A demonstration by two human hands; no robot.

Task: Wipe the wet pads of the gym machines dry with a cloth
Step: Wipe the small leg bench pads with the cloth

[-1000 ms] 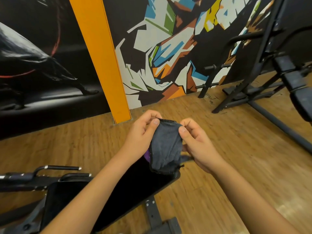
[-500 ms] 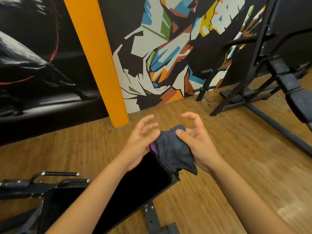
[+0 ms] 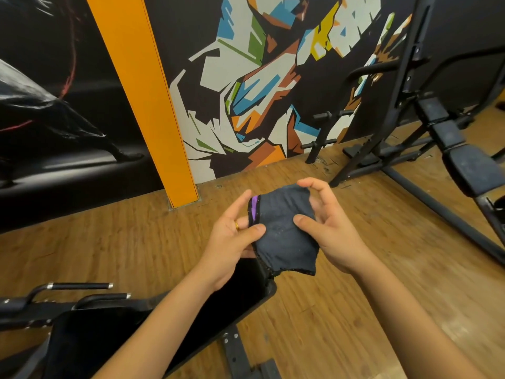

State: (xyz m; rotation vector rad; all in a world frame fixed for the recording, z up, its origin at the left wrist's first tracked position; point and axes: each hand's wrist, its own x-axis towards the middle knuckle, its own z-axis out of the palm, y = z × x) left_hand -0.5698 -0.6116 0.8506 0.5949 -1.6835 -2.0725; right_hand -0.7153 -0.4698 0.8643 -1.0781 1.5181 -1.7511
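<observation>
A dark grey cloth (image 3: 284, 231) with a purple strip on its left edge is held up between both hands, above the far end of a black bench pad (image 3: 131, 332). My left hand (image 3: 232, 236) pinches the cloth's left edge with the thumb on top. Gripping the right side is my right hand (image 3: 328, 228), thumb pressed on the cloth and fingers curled behind it. The pad runs from the lower left up to just under the cloth.
A black machine frame (image 3: 388, 110) with dusty black pads (image 3: 475, 170) stands at the right on the wooden floor. Chrome-tipped handles (image 3: 79, 287) stick out at the lower left. An orange pillar (image 3: 144, 99) and a painted wall close off the back.
The cloth hung long from both hands, was bunched up between them, and is now folded into a flatter, wider pad. Both hands stayed over the bench pad's end.
</observation>
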